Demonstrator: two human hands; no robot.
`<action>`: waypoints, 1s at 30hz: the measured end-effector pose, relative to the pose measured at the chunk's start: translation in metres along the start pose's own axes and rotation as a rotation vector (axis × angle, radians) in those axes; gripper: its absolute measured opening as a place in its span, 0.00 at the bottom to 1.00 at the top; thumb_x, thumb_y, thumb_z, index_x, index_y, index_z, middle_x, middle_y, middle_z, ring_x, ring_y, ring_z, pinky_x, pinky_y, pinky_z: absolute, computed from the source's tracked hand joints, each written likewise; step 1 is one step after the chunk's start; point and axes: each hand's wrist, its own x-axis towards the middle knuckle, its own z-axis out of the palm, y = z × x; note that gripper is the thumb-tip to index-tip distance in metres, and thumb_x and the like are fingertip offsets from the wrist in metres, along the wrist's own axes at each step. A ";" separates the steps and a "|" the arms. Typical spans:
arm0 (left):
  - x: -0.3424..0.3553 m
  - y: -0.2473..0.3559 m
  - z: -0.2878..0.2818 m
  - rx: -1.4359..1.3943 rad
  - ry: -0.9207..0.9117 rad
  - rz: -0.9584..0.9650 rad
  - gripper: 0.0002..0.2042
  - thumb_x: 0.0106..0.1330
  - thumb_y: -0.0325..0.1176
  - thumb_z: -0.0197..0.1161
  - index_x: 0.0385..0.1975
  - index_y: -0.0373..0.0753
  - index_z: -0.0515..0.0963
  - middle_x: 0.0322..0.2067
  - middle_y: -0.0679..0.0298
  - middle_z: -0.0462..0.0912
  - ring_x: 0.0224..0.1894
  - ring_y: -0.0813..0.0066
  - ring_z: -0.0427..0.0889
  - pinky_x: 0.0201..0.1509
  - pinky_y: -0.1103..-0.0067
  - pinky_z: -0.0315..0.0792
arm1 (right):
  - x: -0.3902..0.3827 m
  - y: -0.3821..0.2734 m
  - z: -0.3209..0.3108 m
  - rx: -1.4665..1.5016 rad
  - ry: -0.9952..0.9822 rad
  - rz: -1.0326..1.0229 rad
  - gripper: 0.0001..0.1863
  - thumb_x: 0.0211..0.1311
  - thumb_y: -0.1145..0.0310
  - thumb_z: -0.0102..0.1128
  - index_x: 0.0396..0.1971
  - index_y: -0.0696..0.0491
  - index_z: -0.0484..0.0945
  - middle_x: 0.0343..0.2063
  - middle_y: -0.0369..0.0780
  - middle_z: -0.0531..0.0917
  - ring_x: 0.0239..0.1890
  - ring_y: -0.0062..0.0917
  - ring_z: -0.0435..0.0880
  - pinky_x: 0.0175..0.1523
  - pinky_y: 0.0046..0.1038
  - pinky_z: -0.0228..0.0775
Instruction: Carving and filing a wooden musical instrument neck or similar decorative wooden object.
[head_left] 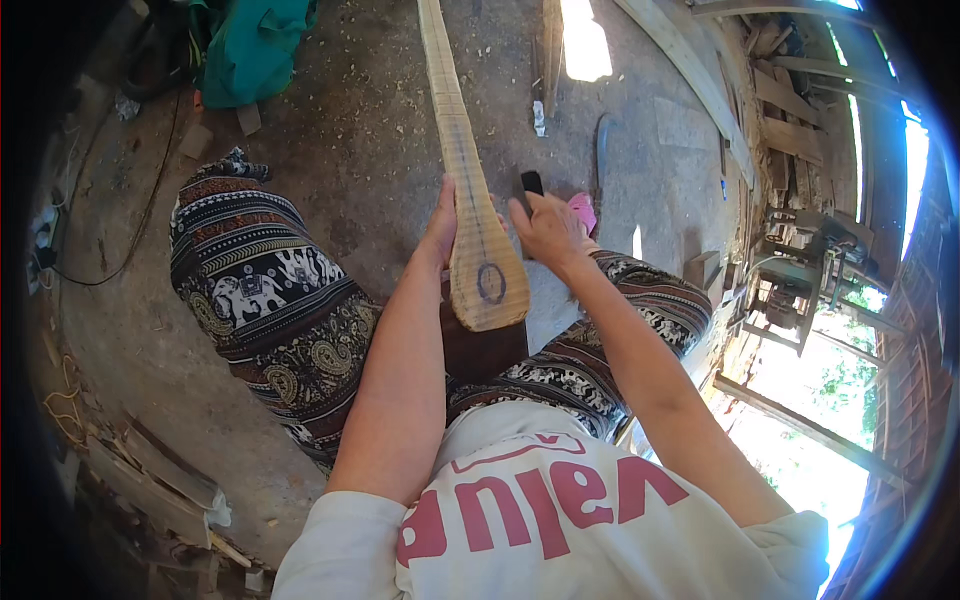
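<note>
A long, pale wooden piece (482, 240), shaped like a paddle or an instrument body with a narrow neck, points away from me. Its broad end has a dark oval drawn on it, and a dark line runs along its middle. My left hand (438, 232) wraps round the piece from the left edge, partly hidden beneath it. Just off the right edge, my right hand (552, 232) is closed round a dark-ended tool (531, 183); most of that tool is hidden. The broad end lies over a brown block (485, 352) between my legs.
A curved grey strip (603, 150) lies on the floor beyond my right leg, with a pink item (583, 212) nearer. Long planks (690, 75) line the far right. A green cloth (255, 50) sits far left. A machine (805, 255) stands at right; shavings dot the floor.
</note>
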 end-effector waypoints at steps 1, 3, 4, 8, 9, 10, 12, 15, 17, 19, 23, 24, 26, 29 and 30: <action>-0.001 0.004 -0.006 -0.004 0.000 0.017 0.43 0.62 0.74 0.34 0.47 0.34 0.72 0.31 0.51 0.80 0.35 0.58 0.83 0.42 0.64 0.78 | -0.004 -0.012 -0.007 0.000 0.003 -0.017 0.15 0.59 0.58 0.57 0.26 0.55 0.78 0.23 0.49 0.80 0.28 0.47 0.81 0.36 0.44 0.72; 0.003 0.002 -0.024 -0.010 -0.025 0.047 0.42 0.63 0.74 0.33 0.53 0.37 0.68 0.33 0.49 0.80 0.39 0.61 0.83 0.46 0.66 0.78 | -0.034 -0.044 -0.020 0.250 -0.051 -0.016 0.13 0.59 0.58 0.57 0.29 0.54 0.78 0.23 0.49 0.80 0.28 0.48 0.80 0.35 0.44 0.72; -0.001 0.003 -0.024 -0.014 -0.026 0.048 0.42 0.63 0.74 0.33 0.53 0.37 0.68 0.33 0.49 0.80 0.39 0.61 0.83 0.46 0.66 0.78 | -0.052 -0.058 -0.025 0.226 -0.107 -0.026 0.12 0.58 0.59 0.58 0.29 0.54 0.78 0.23 0.49 0.80 0.28 0.47 0.81 0.34 0.43 0.72; -0.010 0.002 -0.006 -0.045 -0.111 -0.034 0.41 0.62 0.74 0.34 0.51 0.39 0.70 0.37 0.53 0.80 0.43 0.61 0.82 0.48 0.66 0.77 | -0.100 -0.077 -0.009 0.137 -0.105 -0.167 0.13 0.59 0.58 0.58 0.27 0.53 0.76 0.24 0.51 0.80 0.29 0.48 0.81 0.34 0.44 0.72; -0.009 0.001 -0.005 -0.058 -0.109 -0.030 0.41 0.62 0.75 0.35 0.50 0.39 0.70 0.38 0.53 0.80 0.44 0.60 0.81 0.49 0.65 0.77 | -0.081 -0.065 0.000 0.062 -0.200 -0.013 0.12 0.59 0.59 0.57 0.25 0.53 0.77 0.23 0.49 0.81 0.28 0.47 0.81 0.33 0.45 0.73; -0.008 0.000 -0.006 -0.040 -0.105 -0.033 0.41 0.62 0.75 0.35 0.50 0.39 0.70 0.38 0.53 0.80 0.44 0.60 0.81 0.49 0.65 0.77 | -0.055 -0.061 0.006 0.076 -0.190 -0.007 0.12 0.59 0.59 0.57 0.25 0.53 0.77 0.23 0.49 0.81 0.28 0.47 0.81 0.33 0.45 0.73; 0.001 -0.004 -0.003 -0.107 -0.047 0.008 0.40 0.61 0.75 0.35 0.47 0.39 0.71 0.39 0.52 0.79 0.45 0.58 0.80 0.51 0.63 0.76 | -0.015 -0.050 0.011 0.035 -0.021 0.039 0.12 0.59 0.60 0.57 0.23 0.53 0.77 0.21 0.48 0.81 0.28 0.47 0.82 0.33 0.45 0.73; -0.008 -0.008 -0.012 -0.049 -0.063 -0.028 0.41 0.61 0.75 0.32 0.44 0.37 0.71 0.37 0.49 0.78 0.44 0.57 0.80 0.52 0.61 0.75 | -0.036 -0.046 0.016 0.045 -0.079 -0.016 0.12 0.59 0.62 0.57 0.22 0.54 0.77 0.23 0.49 0.81 0.27 0.47 0.82 0.32 0.44 0.74; -0.009 0.001 -0.019 -0.056 -0.097 -0.039 0.42 0.62 0.75 0.32 0.44 0.37 0.71 0.37 0.50 0.78 0.44 0.57 0.80 0.52 0.60 0.75 | -0.091 -0.056 0.012 0.141 -0.143 -0.077 0.15 0.58 0.59 0.57 0.19 0.54 0.77 0.17 0.47 0.79 0.25 0.46 0.82 0.31 0.45 0.73; -0.014 0.000 -0.017 -0.020 -0.082 -0.024 0.42 0.61 0.75 0.30 0.46 0.37 0.70 0.38 0.49 0.78 0.45 0.56 0.80 0.53 0.60 0.75 | -0.109 -0.068 -0.002 0.157 -0.135 -0.134 0.15 0.58 0.59 0.58 0.19 0.54 0.78 0.17 0.47 0.79 0.25 0.46 0.82 0.31 0.45 0.74; -0.016 0.002 0.000 -0.044 -0.031 -0.071 0.44 0.61 0.76 0.33 0.54 0.37 0.67 0.39 0.48 0.78 0.43 0.53 0.81 0.48 0.58 0.77 | -0.041 -0.062 0.020 0.093 -0.080 0.051 0.17 0.58 0.56 0.57 0.21 0.54 0.80 0.21 0.47 0.81 0.27 0.44 0.83 0.34 0.45 0.74; -0.013 0.000 0.007 0.015 -0.002 0.007 0.45 0.60 0.77 0.32 0.53 0.37 0.67 0.39 0.47 0.78 0.43 0.54 0.81 0.48 0.59 0.77 | -0.016 -0.058 0.024 0.084 -0.050 0.101 0.18 0.58 0.55 0.56 0.21 0.55 0.80 0.22 0.47 0.81 0.28 0.44 0.83 0.34 0.45 0.74; -0.013 -0.002 0.007 0.085 0.022 0.083 0.46 0.59 0.78 0.31 0.53 0.36 0.67 0.40 0.45 0.78 0.43 0.54 0.81 0.48 0.60 0.77 | -0.007 -0.053 0.028 0.077 -0.028 0.109 0.19 0.58 0.54 0.56 0.21 0.55 0.80 0.22 0.47 0.82 0.29 0.44 0.83 0.35 0.45 0.74; -0.015 0.002 -0.013 0.131 0.097 0.130 0.47 0.58 0.78 0.31 0.56 0.36 0.67 0.45 0.46 0.77 0.46 0.57 0.80 0.51 0.63 0.76 | -0.051 -0.066 0.021 0.044 -0.209 -0.016 0.20 0.58 0.52 0.56 0.21 0.55 0.81 0.23 0.47 0.82 0.29 0.43 0.83 0.35 0.44 0.74; -0.014 0.004 -0.023 0.071 -0.006 0.030 0.45 0.60 0.76 0.31 0.57 0.37 0.67 0.48 0.50 0.76 0.49 0.59 0.78 0.54 0.65 0.75 | -0.077 -0.074 0.010 0.089 -0.032 -0.196 0.20 0.58 0.52 0.56 0.21 0.55 0.81 0.22 0.47 0.82 0.28 0.42 0.84 0.35 0.44 0.75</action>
